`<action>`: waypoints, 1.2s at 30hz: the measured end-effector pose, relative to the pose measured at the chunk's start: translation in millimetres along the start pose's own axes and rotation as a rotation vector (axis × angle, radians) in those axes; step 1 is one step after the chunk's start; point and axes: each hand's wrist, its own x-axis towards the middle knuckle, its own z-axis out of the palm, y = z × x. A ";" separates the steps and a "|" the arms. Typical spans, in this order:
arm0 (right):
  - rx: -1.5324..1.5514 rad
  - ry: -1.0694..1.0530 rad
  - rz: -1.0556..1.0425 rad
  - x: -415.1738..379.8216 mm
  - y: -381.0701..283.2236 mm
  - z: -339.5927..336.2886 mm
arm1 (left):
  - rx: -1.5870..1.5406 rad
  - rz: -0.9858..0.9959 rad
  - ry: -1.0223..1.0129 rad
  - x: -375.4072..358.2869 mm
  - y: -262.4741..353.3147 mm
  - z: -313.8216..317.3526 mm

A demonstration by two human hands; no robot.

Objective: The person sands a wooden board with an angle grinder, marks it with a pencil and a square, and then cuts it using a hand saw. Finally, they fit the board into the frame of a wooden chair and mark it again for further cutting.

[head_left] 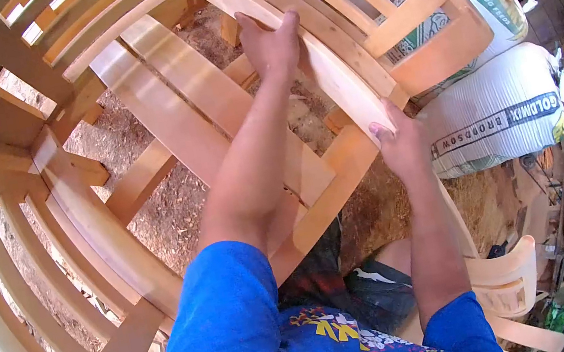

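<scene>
Curved wooden slat (323, 67), lying diagonally across the unfinished chair frame (159, 122) with its long axis running away from the person, clasped at its far part by the left hand (270, 46) and its near end by the right hand (401, 147).

Pretty cramped from where I'm watching: open gaps between the seat slats (169, 113) show sawdust floor (167, 211), enough for a hand. Feed sacks (493, 112) block the right, chair frames (18, 260) wall off the left
</scene>
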 end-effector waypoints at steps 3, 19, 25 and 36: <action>-0.045 0.003 -0.012 5.5 -0.3 2.4 | -0.009 -0.020 -0.025 5.7 0.9 -3.0; -0.054 0.013 0.041 14.0 -26.6 8.7 | 0.159 -0.126 -0.196 29.8 2.2 -19.7; -0.109 0.024 0.016 15.4 -19.4 14.6 | 0.147 -0.102 -0.190 30.7 1.1 -23.5; 0.057 0.267 -0.328 -75.4 -1.2 -21.7 | 0.047 0.054 -0.134 52.3 -35.3 -4.5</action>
